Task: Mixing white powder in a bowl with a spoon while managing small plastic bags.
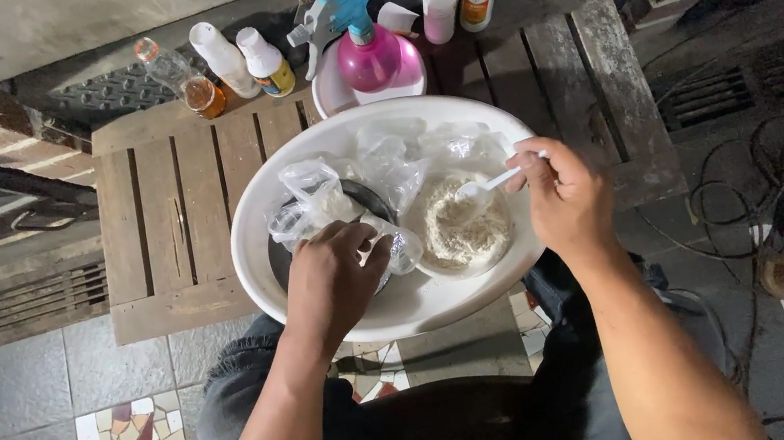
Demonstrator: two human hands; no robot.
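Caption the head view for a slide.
Right hand dips a white spoon into pale powder while left hand grips a clear plastic bag inside a white basin.

We held a white spoon (493, 181) w/ right hand (566, 199) over pale powder (459, 226); left hand (334, 278) gripped a clear plastic bag (329, 203) in the white basin (404, 314).

Both forearms bare, reaching forward from the lap. Left hand (331, 276) curled palm-down, grip closed, knuckles up. Right hand (566, 197) raised a bit higher, wrist bent, fingertips (527, 160) pinched together, thumb tucked in.
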